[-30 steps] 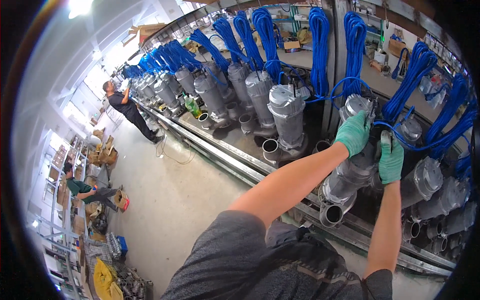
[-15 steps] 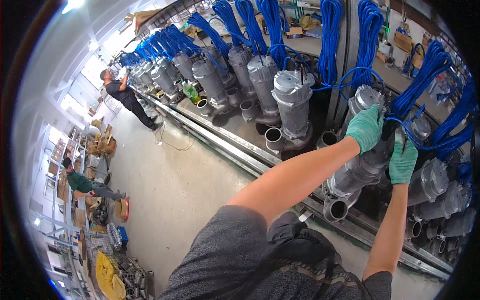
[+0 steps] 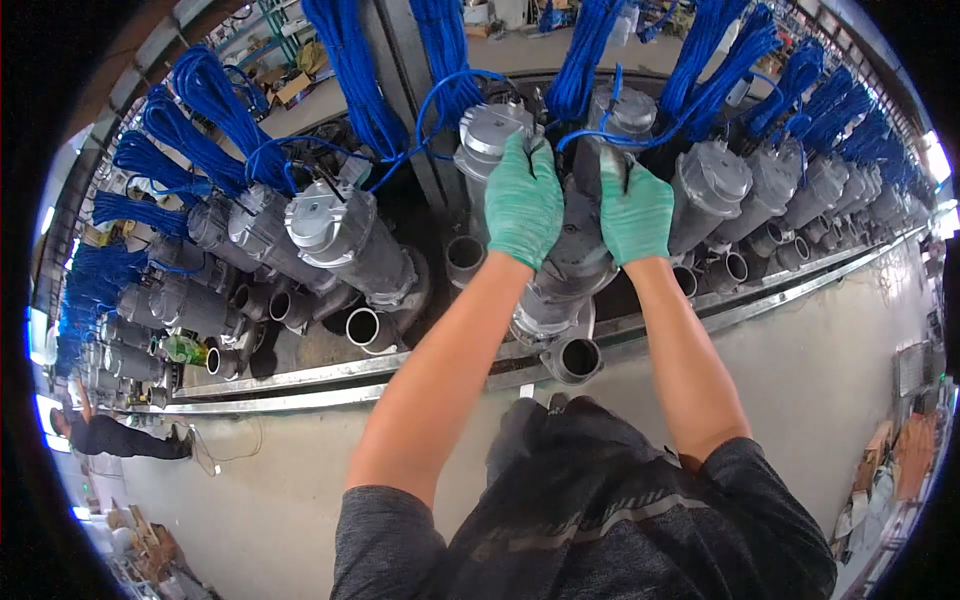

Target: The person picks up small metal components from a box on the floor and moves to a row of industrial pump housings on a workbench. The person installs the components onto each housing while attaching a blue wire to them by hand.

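Note:
Both my hands wear green knit gloves and are raised close together over a grey metal pump in the near row. My left hand is closed, fingertips upward, beside the round lid of a grey pump. What its fingers grip is hidden. A short distance to the right, my right hand is closed too, thumb and fingers pinched around something too small to make out. A blue cable passes just above its fingertips. The pump's open round outlet points toward me below the hands.
More grey pumps stand in rows on both sides, with bundled blue cables hanging above them. A metal post rises behind. A metal rail runs along the front edge. Another person stands at the far left.
My view has swung to the right, so the pumps and the other person shift left in it. Both hands stay close together at the pump.

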`<state>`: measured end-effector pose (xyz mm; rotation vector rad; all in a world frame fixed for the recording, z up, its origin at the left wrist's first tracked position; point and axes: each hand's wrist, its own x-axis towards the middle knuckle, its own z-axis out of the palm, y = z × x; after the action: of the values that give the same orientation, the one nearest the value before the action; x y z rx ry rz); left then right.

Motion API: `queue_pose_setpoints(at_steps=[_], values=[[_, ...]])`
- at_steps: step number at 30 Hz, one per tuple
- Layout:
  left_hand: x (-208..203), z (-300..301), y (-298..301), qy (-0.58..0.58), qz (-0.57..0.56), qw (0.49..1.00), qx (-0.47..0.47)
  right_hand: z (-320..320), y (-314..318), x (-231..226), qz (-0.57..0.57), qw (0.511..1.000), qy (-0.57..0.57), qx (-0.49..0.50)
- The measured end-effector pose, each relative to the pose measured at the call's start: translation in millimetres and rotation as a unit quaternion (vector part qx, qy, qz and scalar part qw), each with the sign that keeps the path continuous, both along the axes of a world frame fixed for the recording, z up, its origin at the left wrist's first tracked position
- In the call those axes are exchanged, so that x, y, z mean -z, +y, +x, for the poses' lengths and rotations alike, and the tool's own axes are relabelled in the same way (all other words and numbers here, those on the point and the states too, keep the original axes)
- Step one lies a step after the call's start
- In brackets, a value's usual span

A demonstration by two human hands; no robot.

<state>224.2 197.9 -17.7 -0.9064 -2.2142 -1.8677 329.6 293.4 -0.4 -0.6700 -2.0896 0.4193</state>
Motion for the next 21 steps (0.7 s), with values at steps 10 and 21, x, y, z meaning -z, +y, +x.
queue_pose_setpoints(at_steps=[10, 21], values=[[-44.0, 22.8, -60.3, -0.322, 0.364, 0.827, 0.283, 68.4, -33.4, -38.8, -0.073, 0.993, 0.051, -0.079], [-54.1, 123.8, -33.2, -0.269, 0.315, 0.843, 0.342, 89.8, -31.7, -47.2, -0.381, 0.809, 0.152, -0.420]])
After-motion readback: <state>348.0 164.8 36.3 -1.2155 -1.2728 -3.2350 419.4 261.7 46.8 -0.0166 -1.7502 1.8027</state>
